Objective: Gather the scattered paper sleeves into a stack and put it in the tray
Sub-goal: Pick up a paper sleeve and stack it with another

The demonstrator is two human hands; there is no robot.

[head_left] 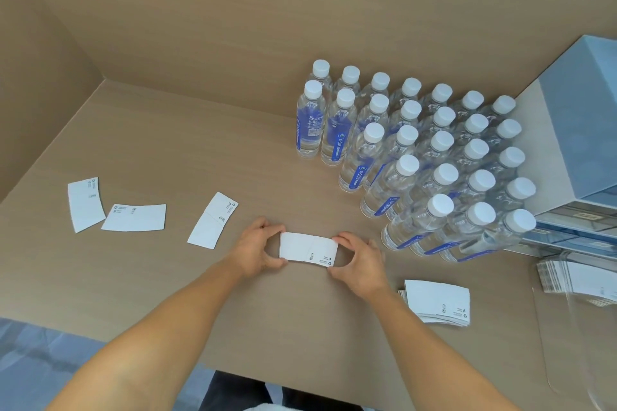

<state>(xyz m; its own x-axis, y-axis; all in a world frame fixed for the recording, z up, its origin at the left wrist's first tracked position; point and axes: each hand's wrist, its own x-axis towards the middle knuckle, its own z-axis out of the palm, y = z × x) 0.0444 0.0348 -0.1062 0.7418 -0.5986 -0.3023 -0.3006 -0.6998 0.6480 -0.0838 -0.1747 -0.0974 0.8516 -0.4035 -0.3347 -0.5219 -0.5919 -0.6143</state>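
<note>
Both hands hold a small stack of white paper sleeves (307,248) just above the table's middle. My left hand (258,245) grips its left end and my right hand (357,260) grips its right end. Three loose sleeves lie flat on the left: one at the far left (85,203), one beside it (135,217) and one nearer my left hand (212,220). A fanned pile of sleeves (437,305) rests on the table at the right. A clear plastic tray (567,327) at the right edge holds more sleeves (574,279).
Several rows of water bottles (417,157) with white caps stand close behind my right hand. A blue-grey drawer unit (581,130) sits at the right. The wooden table (167,150) has walls at the back and left; its front edge is near my forearms.
</note>
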